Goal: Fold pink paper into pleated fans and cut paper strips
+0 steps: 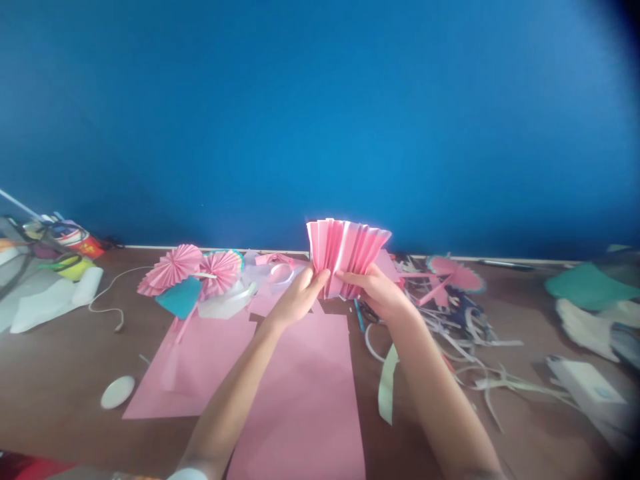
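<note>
Pleated pink paper [345, 250] is held up above the table, its folds spreading wider toward the top. My left hand [300, 292] grips its lower left side, thumb pressed on the front. On the lower right side, my right hand [380, 287] pinches it in the same way. Fingers behind the pleats are hidden. Below my arms lie flat pink sheets [310, 387]. Pink folded paper fans [175, 267] rest at the back left, beside a teal paper piece [180, 298].
White paper strips [465, 347] are tangled on the right of the brown table [60, 380]. A white disc [118, 392] and a thin cable [120, 313] lie left. Green and white items [593, 287] sit far right. A blue wall [320, 120] rises behind.
</note>
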Motion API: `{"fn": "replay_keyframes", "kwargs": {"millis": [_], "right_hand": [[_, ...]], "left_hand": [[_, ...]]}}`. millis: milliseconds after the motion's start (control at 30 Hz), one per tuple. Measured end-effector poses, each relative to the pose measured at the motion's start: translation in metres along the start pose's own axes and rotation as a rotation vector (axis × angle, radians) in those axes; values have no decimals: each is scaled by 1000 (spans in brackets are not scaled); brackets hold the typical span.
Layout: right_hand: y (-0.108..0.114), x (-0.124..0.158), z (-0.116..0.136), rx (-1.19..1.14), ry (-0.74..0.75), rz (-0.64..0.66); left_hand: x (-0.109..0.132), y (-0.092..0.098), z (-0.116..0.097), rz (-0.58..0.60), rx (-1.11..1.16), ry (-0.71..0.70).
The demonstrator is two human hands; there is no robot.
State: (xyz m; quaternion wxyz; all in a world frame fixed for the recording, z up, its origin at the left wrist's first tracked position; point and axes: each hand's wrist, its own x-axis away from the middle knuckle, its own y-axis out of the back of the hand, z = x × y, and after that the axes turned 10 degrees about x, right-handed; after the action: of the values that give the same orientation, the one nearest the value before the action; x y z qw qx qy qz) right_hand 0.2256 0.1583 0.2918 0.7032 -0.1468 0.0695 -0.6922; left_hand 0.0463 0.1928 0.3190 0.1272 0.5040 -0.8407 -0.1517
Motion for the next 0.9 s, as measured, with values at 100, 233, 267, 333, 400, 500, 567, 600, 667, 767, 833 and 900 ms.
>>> {"fn": "replay_keyframes", "kwargs": {"millis": [100, 233, 267, 333, 400, 500, 567, 600, 667, 767, 833, 900], "right_hand": [[0, 0, 1, 2, -10, -7], [1, 1, 1, 16, 8, 9], [2, 1, 1, 26, 8, 13], [3, 1, 0, 47, 1, 12], [3, 0, -2, 55, -1, -1], [2, -2, -5, 52, 3, -24], [2, -3, -6, 60, 8, -38], [2, -3, -6, 65, 9, -38], [3, -3, -6, 82, 3, -40], [4, -2, -4, 109, -15, -71], [4, -1, -3, 118, -20, -98], [3, -1, -2, 108, -14, -109]], "left_hand": [[-1, 0, 3, -41, -55, 45], [0, -1, 0, 23, -22, -13], [0, -1, -2, 59, -9, -22], [1, 0, -6, 119, 18, -33], [1, 2, -8, 132, 28, -37], [0, 3, -7, 110, -21, -44], [0, 3, -4, 107, -66, -54], [-1, 3, -2, 108, -79, -59], [-2, 3, 1, 115, -85, -62], [-4, 3, 4, 98, -64, -51], [-5, 4, 4, 79, -32, -43], [-6, 4, 3, 69, 21, -51]]}}
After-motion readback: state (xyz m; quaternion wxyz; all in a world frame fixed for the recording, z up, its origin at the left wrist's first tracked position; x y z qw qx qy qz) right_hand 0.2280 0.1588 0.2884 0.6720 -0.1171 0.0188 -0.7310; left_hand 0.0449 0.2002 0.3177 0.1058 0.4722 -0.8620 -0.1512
